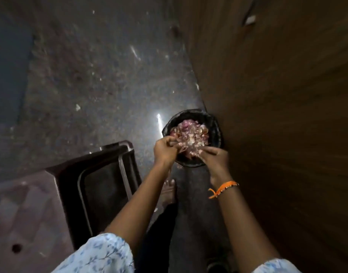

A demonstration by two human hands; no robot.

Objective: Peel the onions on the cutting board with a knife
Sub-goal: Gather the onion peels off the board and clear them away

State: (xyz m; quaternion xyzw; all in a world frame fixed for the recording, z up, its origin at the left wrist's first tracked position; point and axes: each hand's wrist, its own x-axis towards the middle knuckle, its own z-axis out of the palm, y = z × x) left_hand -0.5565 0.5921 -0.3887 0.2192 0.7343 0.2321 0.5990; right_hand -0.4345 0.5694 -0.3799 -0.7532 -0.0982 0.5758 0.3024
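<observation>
1. The person is standing over a black bin on the dark speckled floor, both arms reaching down to it. The bin is sitting tight against a wooden cabinet front at the right, likely to keep it out of the walkway.
2. A heap of purple-pink onion peels is filling the bin's mouth. No whole onions, cutting board or knife are showing here; they are out of view.
3. The left hand is hovering over the bin's near rim, its fingers curled in and pinching what looks like a scrap of peel against the heap.
4. The right hand is lying flatter, fingers stretched toward the pile and touching peels at the near edge. Blur hides whether it is pinching any, so I cannot tell its grip. An orange thread band is tied at that wrist.
5. Judgement: both hands are working low and close so loose skins drop inside rather than scatter; this reads as clearing waste, late in the task.
6. A dark plastic stool is standing just left of the arms; a bare foot is showing below the bin.
</observation>
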